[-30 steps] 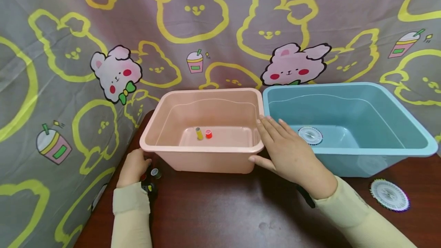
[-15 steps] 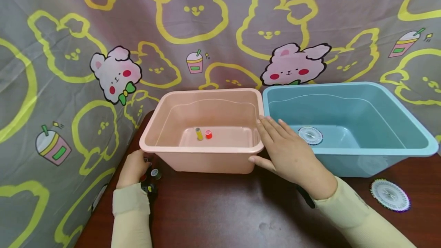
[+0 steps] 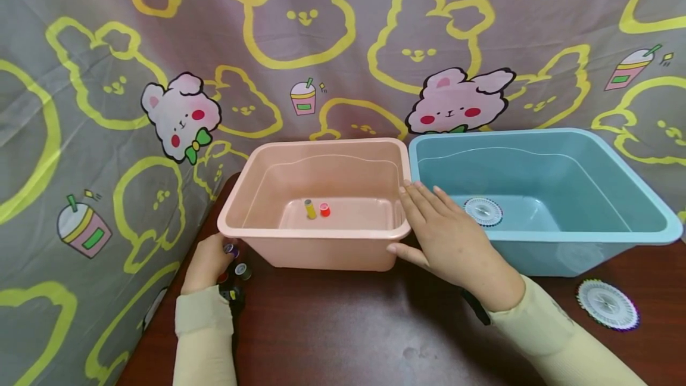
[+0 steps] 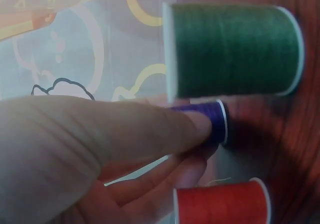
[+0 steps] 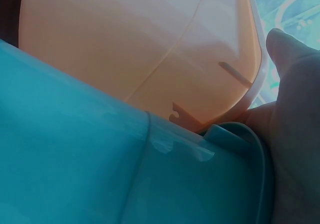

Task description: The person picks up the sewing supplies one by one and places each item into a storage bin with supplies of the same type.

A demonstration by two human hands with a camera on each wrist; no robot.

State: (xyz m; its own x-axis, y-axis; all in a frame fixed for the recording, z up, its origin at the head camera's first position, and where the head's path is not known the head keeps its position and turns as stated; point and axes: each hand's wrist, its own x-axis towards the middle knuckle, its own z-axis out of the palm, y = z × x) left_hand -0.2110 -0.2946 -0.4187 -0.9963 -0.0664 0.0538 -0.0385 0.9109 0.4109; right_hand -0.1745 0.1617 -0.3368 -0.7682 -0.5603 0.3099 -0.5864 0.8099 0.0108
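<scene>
Beside the pink tub's front left corner, my left hand (image 3: pixel 206 262) pinches a purple thread spool (image 4: pixel 217 121) between thumb and fingers. A green thread spool (image 4: pixel 235 51) stands close by in the left wrist view, and a red thread spool (image 4: pixel 222 204) lies on the other side of the fingers. Inside the pink tub (image 3: pixel 321 233) are a yellow spool (image 3: pixel 310 208) and a red spool (image 3: pixel 324 209). My right hand (image 3: pixel 455 243) rests with straight fingers on the pink tub's front right rim, beside the blue tub (image 3: pixel 579 236).
The two tubs stand side by side against a patterned cloth (image 3: pixel 354 88). One round pin wheel (image 3: pixel 483 211) lies in the blue tub; another pin wheel (image 3: pixel 607 305) lies on the dark wooden table (image 3: pixel 343 326) at the right.
The purple spool has come into sight at my left fingertips, which have shifted only slightly. My right hand and the tubs stay where they were.
</scene>
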